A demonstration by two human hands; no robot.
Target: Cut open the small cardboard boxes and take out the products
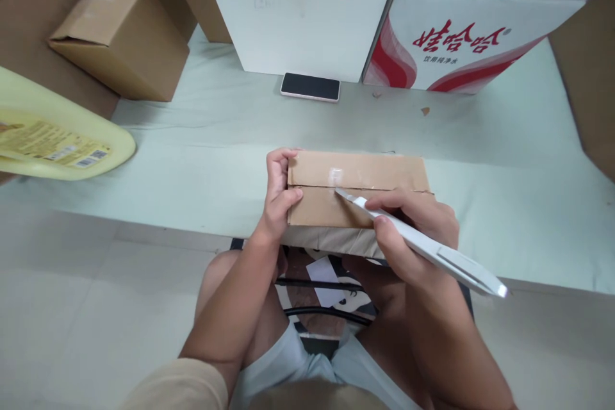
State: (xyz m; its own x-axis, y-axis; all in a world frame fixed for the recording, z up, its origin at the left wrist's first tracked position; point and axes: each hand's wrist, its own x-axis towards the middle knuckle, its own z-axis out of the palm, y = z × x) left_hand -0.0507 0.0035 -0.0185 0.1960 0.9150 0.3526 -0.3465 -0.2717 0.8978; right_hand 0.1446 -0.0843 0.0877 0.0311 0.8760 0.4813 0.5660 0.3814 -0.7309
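Note:
A small brown cardboard box lies at the front edge of the table, with a seam running along its top and a bit of clear tape near the middle. My left hand grips the box's left end, thumb on the top near side and fingers round the far corner. A white utility knife is held in my right hand, its handle pointing back to the lower right. The blade tip touches or nearly touches the seam just below the tape.
A phone lies beyond the box, before white cartons and a red-printed carton. Brown boxes stand at the back left. A yellow bottle is at the left. Small scraps lie on the pale green tabletop.

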